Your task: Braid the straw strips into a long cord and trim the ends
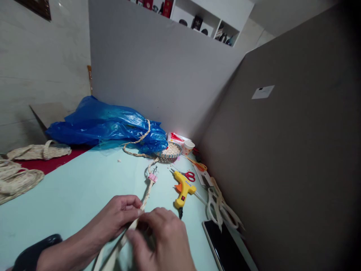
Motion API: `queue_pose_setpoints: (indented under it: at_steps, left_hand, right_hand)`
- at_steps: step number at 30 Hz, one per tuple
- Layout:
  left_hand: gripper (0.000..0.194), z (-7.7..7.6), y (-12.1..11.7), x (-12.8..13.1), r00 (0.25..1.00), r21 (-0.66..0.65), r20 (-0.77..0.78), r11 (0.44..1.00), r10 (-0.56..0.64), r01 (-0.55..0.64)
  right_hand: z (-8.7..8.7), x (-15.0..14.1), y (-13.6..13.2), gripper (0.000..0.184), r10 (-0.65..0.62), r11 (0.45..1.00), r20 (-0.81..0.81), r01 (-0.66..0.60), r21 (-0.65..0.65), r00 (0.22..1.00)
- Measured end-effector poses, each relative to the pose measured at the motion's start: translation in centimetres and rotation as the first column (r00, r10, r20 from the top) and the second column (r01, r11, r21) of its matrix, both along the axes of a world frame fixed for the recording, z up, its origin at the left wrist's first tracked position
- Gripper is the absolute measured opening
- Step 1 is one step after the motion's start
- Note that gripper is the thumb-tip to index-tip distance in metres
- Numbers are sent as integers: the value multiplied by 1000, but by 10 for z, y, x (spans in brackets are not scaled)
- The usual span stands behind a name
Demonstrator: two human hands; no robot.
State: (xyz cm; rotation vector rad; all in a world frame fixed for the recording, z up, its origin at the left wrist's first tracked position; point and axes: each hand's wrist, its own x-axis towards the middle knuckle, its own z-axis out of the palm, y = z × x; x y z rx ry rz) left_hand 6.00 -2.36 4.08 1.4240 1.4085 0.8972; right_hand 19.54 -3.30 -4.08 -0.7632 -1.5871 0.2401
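A pale braided cord [147, 192] runs up the table from between my hands, passing a pink clip [152, 177] that grips it. My left hand [120, 212] pinches the lower end of the braid between thumb and fingertips. Close beside it, my right hand [166, 233] is curled over the flat loose strands [114, 256], holding them just below the braid; its thumb is slightly blurred. The strands trail down toward the bottom edge. Past the clip, the cord loops on over a blue plastic bag [113, 122].
To the right lie a yellow glue gun [184, 188], red-handled scissors [190, 175], large pale-handled scissors [214, 207] and a black phone [224, 246]. A small woven basket [169, 151] and a paper cup [188, 147] stand at the back. Coiled cord [19, 180] lies left; grey panels enclose the table.
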Motion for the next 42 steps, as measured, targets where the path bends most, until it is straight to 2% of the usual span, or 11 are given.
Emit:
queue_pose_setpoints:
  at_steps: [3,6,10,15,22,26,31,35,37,40,42]
  left_hand:
    - [27,8,-5,5,995,-49,-104,999,8,-13]
    - [32,8,-5,7,987,-6,-162,1000,2,-3]
    - [30,3,-3,4,983,77,-181,996,-30,45]
    - [30,-1,0,1,979,106,-196,991,-57,79]
    - [28,1,-6,3,960,91,-247,983,-131,158]
    - [30,5,-15,7,920,133,-383,981,-80,141]
    - [29,1,-15,5,920,128,-391,988,-33,90]
    - [54,3,-13,1,935,127,-354,990,-20,69]
    - [52,7,-15,0,883,138,-469,986,-22,98]
    - [37,16,-21,2,719,213,-694,966,44,146]
    - [28,20,-26,3,673,283,-731,948,115,145]
  right_hand:
    - [9,19,0,23,119,956,-140,-152,-252,983]
    - [13,19,3,23,263,865,-205,-324,-383,943]
    - [13,9,10,24,398,732,-354,-526,-433,846]
    - [15,8,19,29,454,639,-421,-616,-460,786]
    - [18,9,15,31,376,678,-480,-588,-440,793]
    - [19,7,11,34,334,712,-450,-535,-455,828]
    - [20,6,9,32,313,708,-457,-525,-472,833]
    - [20,6,7,33,323,702,-441,-524,-482,837]
    - [20,6,6,32,328,709,-441,-527,-469,835]
    - [20,6,5,32,336,720,-459,-539,-438,822]
    - [20,6,4,33,324,748,-440,-512,-423,837]
